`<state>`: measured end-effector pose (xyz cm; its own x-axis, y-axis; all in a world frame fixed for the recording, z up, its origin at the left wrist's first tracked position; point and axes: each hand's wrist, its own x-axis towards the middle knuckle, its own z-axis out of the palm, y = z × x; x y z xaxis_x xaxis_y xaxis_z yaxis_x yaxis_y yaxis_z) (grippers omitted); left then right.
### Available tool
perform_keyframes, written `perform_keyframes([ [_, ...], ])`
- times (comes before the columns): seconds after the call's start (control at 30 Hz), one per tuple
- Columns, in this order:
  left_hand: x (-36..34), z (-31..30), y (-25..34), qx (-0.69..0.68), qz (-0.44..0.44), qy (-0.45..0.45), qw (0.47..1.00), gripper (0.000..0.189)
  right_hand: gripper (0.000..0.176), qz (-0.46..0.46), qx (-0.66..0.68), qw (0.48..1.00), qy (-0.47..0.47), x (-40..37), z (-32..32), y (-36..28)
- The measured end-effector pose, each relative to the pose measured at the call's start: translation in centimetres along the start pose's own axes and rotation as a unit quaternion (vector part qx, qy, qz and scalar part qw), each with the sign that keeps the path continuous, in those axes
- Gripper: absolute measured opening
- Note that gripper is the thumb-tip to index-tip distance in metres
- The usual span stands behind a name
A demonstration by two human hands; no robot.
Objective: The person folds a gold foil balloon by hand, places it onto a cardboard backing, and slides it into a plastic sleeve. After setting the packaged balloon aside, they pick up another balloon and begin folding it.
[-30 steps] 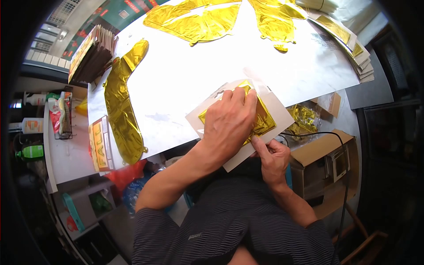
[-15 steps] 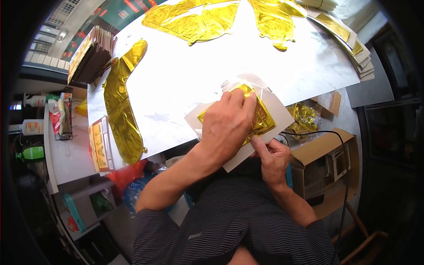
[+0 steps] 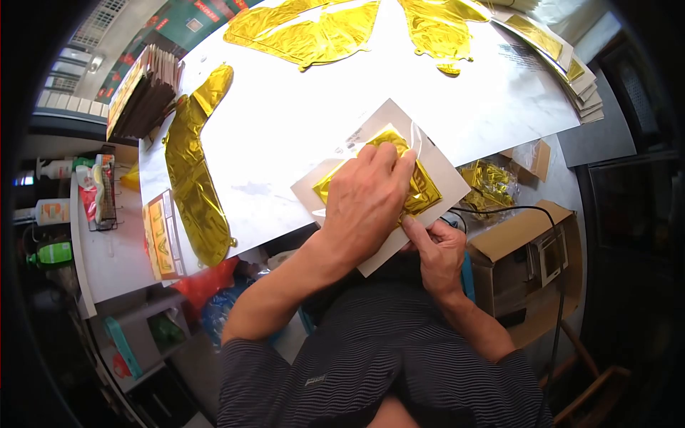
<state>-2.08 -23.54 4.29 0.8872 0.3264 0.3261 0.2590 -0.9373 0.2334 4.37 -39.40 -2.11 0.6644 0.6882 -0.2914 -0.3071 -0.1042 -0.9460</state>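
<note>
A folded gold foil balloon [image 3: 428, 194] lies on a pale square card [image 3: 394, 116] at the table's near edge. My left hand [image 3: 371, 189] is on top of the foil, its fingers bent and pressed together on it, hiding the middle. With thumb and curled fingers, my right hand [image 3: 441, 257] pinches the card's lower right edge, close to the foil. Thin white strips, perhaps ribbon or straw, show on the card beside the foil. A flat, bent gold foil balloon [image 3: 193, 178] lies to the left on the table.
More flat gold foil balloons [image 3: 314, 36] lie at the far side. Stacked cards stand at the back left [image 3: 143, 93] and right [image 3: 581, 89]. Below the table's right edge are a bag of gold foil [image 3: 489, 184] and an open cardboard box [image 3: 517, 235] with a black cable [image 3: 528, 212] across it.
The card's far part now lies flat and shows its upper corner, where a clear wrapping stood before. Both hands keep nearly the same place on the foil and card.
</note>
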Motion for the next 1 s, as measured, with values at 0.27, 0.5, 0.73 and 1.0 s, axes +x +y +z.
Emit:
perform_keyframes([
  [0.27, 0.5, -0.4, -0.1, 0.019, -0.014, 0.034, 0.999, 0.050, 0.016, -0.012, -0.021, 1.000, -0.011, 0.1, 0.4, -0.1],
  [0.5, 1.0, -0.4, 0.2, 0.046, -0.040, -0.009, 0.998, 0.044, 0.016, -0.009, -0.028, 0.999, -0.014, 0.0, 0.3, 0.2],
  [0.73, 0.8, -0.3, 0.4, 0.036, 0.013, 0.016, 0.999, 0.039, 0.017, -0.011, -0.019, 1.000, -0.011, 0.1, 0.2, -0.1],
  [1.0, -0.1, -0.2, 0.9, 0.064, -0.024, 0.030, 0.997, 0.037, 0.018, -0.030, -0.017, 0.999, 0.022, -0.2, 0.3, 0.2],
])
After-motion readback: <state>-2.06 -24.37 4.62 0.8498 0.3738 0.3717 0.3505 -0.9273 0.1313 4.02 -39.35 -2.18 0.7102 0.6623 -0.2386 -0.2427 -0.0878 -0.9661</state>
